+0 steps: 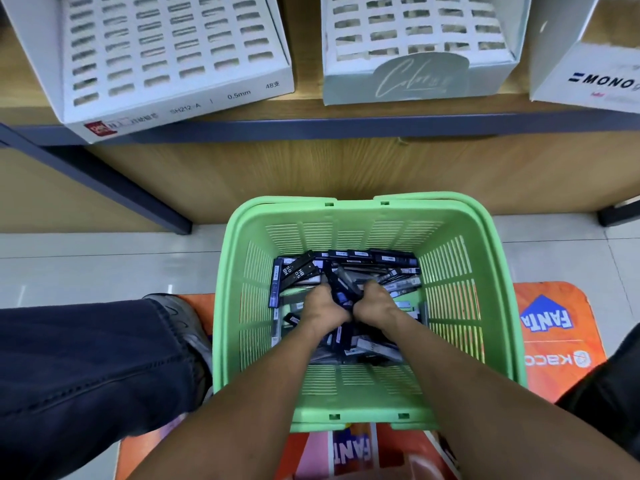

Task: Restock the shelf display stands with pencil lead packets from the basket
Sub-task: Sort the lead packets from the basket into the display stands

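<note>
Head view, hands (fingertips hidden), packets

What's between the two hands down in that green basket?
In the head view, a bunch of dark lead packets sits between the left hand and right hand, both gripping it inside the basket.

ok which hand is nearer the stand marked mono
Right. The right hand is in the green basket, on the side below the MONO stand; the left hand sits beside it, farther left.
</note>
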Demonstrator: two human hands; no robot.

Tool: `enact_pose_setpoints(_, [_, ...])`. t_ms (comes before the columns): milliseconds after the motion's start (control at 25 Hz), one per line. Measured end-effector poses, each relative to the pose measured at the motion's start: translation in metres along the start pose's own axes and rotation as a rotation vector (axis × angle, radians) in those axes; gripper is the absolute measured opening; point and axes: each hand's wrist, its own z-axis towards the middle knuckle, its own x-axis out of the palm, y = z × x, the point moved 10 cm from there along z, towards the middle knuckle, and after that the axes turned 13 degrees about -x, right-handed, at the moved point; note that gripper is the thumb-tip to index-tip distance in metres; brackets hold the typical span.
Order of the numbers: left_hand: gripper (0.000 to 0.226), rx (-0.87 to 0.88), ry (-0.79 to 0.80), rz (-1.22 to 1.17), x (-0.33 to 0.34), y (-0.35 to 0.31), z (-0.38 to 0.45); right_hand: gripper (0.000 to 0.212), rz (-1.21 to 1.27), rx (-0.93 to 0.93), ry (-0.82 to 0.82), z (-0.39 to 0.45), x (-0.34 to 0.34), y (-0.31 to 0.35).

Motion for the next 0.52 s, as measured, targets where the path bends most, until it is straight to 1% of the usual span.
enact_pose_setpoints(80, [0.03,-0.04,0.104,-0.166,0.005,-0.001,-0.002,0.045,0.13,-0.043,-0.012,0.0,-0.001,0.005])
enact_pose_setpoints(160, [0.032,-0.082,0.182,-0.276,0.01,-0.002,-0.005,0.041,0.246,-0.11,-0.006,-0.004,0.0,0.011])
enact_pose_setpoints(240, [0.035,-0.097,0.201,-0.314,0.01,-0.003,-0.008,0.034,0.319,-0.145,0.02,-0.01,0.001,0.015])
enact_pose_setpoints(320, [0.039,-0.091,0.187,-0.334,0.009,-0.003,-0.01,0.03,0.381,-0.168,0.061,-0.016,0.001,0.018])
enact_pose_setpoints(400, [0.042,-0.071,0.16,-0.295,0.01,-0.005,-0.011,0.025,0.425,-0.174,0.093,-0.024,-0.001,0.02])
enact_pose_setpoints(520, [0.062,-0.017,0.046,0.003,0.007,-0.008,-0.009,0.024,0.437,-0.188,0.101,-0.028,-0.004,0.025])
